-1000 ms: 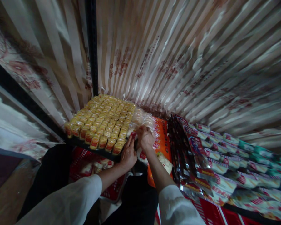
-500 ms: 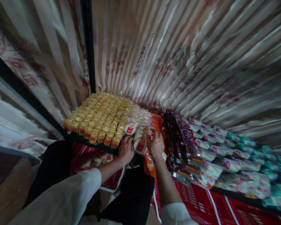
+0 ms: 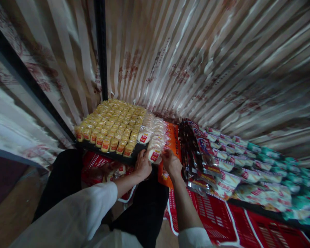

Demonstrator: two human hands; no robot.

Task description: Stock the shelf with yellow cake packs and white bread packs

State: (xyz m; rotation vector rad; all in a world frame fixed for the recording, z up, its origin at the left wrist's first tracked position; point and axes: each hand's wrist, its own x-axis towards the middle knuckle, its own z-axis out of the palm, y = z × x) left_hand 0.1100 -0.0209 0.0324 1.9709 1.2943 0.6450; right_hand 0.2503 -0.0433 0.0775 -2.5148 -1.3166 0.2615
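My left hand (image 3: 142,166) and my right hand (image 3: 171,162) are at the front edge of a dark shelf (image 3: 113,155), either side of a round clear-wrapped pastry packet with a red label (image 3: 154,155). Both hands have their fingers curled on that front packet. Behind it runs a row of the same clear packets (image 3: 155,132). To their left stand several rows of yellow-wrapped cakes (image 3: 111,125). An orange package (image 3: 172,144) lies just right of the clear packets, under my right hand.
Dark and red-white-green snack bags (image 3: 222,158) fill the shelf to the right. Red plastic crates (image 3: 217,217) sit below, one holding packets (image 3: 111,172). Striped foil sheeting (image 3: 196,62) covers the wall behind. A black upright post (image 3: 101,48) stands at the left.
Both hands have drawn back from deeper among the clear packets to the shelf's front edge. The right hand went out to the orange package, then came in beside the front packet.
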